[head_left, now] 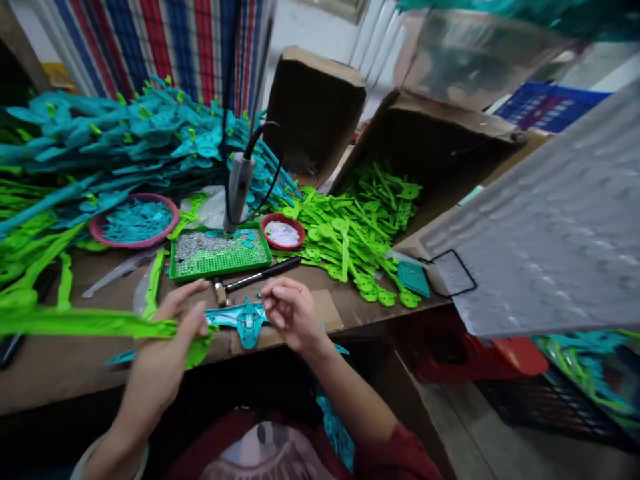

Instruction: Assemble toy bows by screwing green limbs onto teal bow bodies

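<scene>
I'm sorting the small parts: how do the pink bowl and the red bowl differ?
The pink bowl looks larger than the red bowl. The pink bowl holds teal pieces, the red bowl white pieces. Both are round and stand on the bench.

On the tabletop (pixel 55 380), a tray (pixel 220 271) is sitting centrally, holding small parts, with a corded driver (pixel 237 190) hanging over it. One bowl (pixel 134 245) is standing left of the tray, a second bowl (pixel 283 246) right. A hammer (pixel 257 275) is lying just near of the tray; a moulded piece (pixel 249 325) is resting nearer still. A heap (pixel 125 143) is occupying the far left; a pile (pixel 345 233) is spreading right of the second bowl, reaching into a box (pixel 450 120).
</scene>
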`<state>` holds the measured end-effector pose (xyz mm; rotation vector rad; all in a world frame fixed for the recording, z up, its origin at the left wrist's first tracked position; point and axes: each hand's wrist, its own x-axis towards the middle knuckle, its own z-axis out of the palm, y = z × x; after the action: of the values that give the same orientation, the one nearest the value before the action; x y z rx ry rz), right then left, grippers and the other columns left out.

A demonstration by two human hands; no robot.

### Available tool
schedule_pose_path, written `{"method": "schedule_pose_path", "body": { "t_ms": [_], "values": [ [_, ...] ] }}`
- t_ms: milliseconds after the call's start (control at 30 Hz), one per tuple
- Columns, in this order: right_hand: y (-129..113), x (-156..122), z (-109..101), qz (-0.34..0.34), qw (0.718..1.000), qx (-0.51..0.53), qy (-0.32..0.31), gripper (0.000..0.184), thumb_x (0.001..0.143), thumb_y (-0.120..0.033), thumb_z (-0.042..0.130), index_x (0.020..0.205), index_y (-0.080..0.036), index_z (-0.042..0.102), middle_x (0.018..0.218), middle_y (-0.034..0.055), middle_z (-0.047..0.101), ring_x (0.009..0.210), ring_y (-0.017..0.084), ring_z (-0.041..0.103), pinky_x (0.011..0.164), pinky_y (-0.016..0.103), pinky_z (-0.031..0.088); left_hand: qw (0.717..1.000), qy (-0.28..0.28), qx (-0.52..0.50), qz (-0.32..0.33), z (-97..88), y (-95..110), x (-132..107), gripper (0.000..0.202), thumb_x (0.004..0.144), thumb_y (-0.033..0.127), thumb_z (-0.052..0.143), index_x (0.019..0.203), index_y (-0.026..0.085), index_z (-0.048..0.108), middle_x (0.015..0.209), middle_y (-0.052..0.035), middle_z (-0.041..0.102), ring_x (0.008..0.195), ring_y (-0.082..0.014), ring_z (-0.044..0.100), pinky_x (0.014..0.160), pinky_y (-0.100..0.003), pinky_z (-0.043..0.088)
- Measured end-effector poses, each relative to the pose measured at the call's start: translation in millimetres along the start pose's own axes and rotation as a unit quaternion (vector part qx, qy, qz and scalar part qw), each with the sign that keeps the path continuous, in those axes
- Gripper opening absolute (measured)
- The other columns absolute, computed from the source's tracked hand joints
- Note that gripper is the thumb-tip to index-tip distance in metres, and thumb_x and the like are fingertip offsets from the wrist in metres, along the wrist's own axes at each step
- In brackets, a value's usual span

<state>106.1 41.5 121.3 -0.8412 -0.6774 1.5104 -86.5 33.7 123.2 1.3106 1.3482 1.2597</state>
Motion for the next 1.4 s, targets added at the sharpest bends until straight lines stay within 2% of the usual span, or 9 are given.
{"method": "schedule_pose_path", "body": {
  "t_ms": [233, 433, 533, 600, 667, 800, 1000, 1167, 1400],
  "values": [
    [2.4, -11.9, -1.9, 0.041, 0.999, 0.003, -0.005, 0.013, 0.070, -0.026, 0.069, 0.066, -0.014, 0.071, 0.053, -0.0025, 0.060, 0.031, 0.000, 0.037, 0.032, 0.013, 0.019, 0.965, -0.260, -0.006, -0.013, 22.8, -13.2, 8.1, 0.027, 0.088, 0.041, 0.060, 0.109, 0.025, 0.068, 0.077, 0.0010, 0.066, 0.069, -0.0136, 0.061, 0.062, -0.023, 0.049],
    [2.0, -8.4, -21.4, 0.000, 0.991, -0.137, 0.012, 0.016, 0.080, -0.032, 0.060, 0.080, -0.018, 0.070, 0.064, -0.0010, 0.060, 0.039, 0.005, 0.044, 0.035, 0.016, 0.029, 0.974, -0.213, -0.051, -0.054, 28.0, -19.5, -2.3, 0.018, 0.085, 0.038, 0.064, 0.090, 0.021, 0.064, 0.061, 0.0035, 0.063, 0.057, -0.0115, 0.060, 0.057, -0.021, 0.048],
    [-3.3, -14.7, -20.8, -0.195, 0.897, -0.394, 0.049, 0.029, 0.082, -0.027, 0.064, 0.111, -0.022, 0.066, 0.113, 0.0087, 0.063, 0.093, 0.018, 0.064, 0.071, 0.029, 0.056, 0.980, -0.169, -0.058, -0.089, 31.2, -16.4, -3.1, 0.021, 0.083, 0.039, 0.066, 0.088, 0.020, 0.060, 0.057, 0.0036, 0.064, 0.054, -0.0135, 0.063, 0.054, -0.022, 0.049],
    [-8.7, -20.4, -15.0, -0.285, 0.818, -0.500, -0.009, 0.049, 0.082, -0.024, 0.067, 0.129, -0.024, 0.054, 0.137, 0.0113, 0.050, 0.127, 0.024, 0.049, 0.101, 0.040, 0.047, 0.985, -0.155, -0.020, -0.073, 33.7, -9.9, -2.9, 0.020, 0.080, 0.038, 0.068, 0.083, 0.020, 0.060, 0.061, 0.0020, 0.067, 0.057, -0.0145, 0.064, 0.056, -0.024, 0.050],
    [-13.3, -24.7, -8.3, -0.257, 0.798, -0.530, -0.126, 0.054, 0.086, -0.025, 0.064, 0.137, -0.022, 0.045, 0.140, 0.0126, 0.048, 0.132, 0.024, 0.045, 0.109, 0.042, 0.041, 0.990, -0.138, 0.018, -0.034, 36.3, -1.9, -3.4, 0.018, 0.078, 0.036, 0.068, 0.078, 0.019, 0.062, 0.068, 0.0007, 0.069, 0.063, -0.0149, 0.066, 0.061, -0.024, 0.052],
    [-13.6, -27.7, -4.5, -0.097, 0.831, -0.497, -0.231, 0.051, 0.090, -0.029, 0.062, 0.137, -0.023, 0.044, 0.127, 0.0092, 0.060, 0.109, 0.019, 0.060, 0.094, 0.033, 0.049, 0.992, -0.112, 0.036, -0.042, 39.1, 8.7, -6.8, 0.015, 0.079, 0.034, 0.066, 0.079, 0.020, 0.062, 0.070, 0.0021, 0.068, 0.064, -0.0146, 0.066, 0.062, -0.025, 0.052],
    [-0.5, -29.7, -18.7, -0.035, 0.881, -0.433, -0.188, 0.032, 0.090, -0.028, 0.061, 0.121, -0.021, 0.058, 0.076, -0.0020, 0.060, 0.065, 0.010, 0.055, 0.058, 0.021, 0.042, 0.992, -0.097, 0.074, -0.025, 42.6, 4.2, -11.0, 0.016, 0.081, 0.035, 0.066, 0.077, 0.020, 0.062, 0.068, 0.0024, 0.066, 0.063, -0.0135, 0.063, 0.062, -0.024, 0.049],
    [-8.9, -29.8, -35.3, 0.021, 0.916, -0.362, -0.174, 0.017, 0.091, -0.031, 0.056, 0.095, -0.018, 0.066, 0.064, -0.0033, 0.057, 0.052, 0.009, 0.054, 0.050, 0.022, 0.043, 0.978, -0.165, 0.007, -0.124, 46.5, 3.2, -11.0, 0.027, 0.086, 0.046, 0.063, 0.088, 0.020, 0.056, 0.048, 0.0084, 0.052, 0.044, -0.0105, 0.052, 0.054, -0.023, 0.044],
    [-43.6, -37.5, -61.1, -0.021, 0.909, -0.406, -0.090, 0.016, 0.085, -0.031, 0.065, 0.080, -0.016, 0.066, 0.065, -0.0028, 0.056, 0.058, 0.009, 0.047, 0.054, 0.022, 0.035, 0.787, -0.370, -0.232, -0.435, 26.7, -8.2, -61.9, 0.053, 0.078, 0.034, 0.075, 0.123, 0.018, 0.052, 0.102, -0.0057, 0.068, 0.097, -0.0205, 0.069, 0.088, -0.033, 0.051]
  ]
}}
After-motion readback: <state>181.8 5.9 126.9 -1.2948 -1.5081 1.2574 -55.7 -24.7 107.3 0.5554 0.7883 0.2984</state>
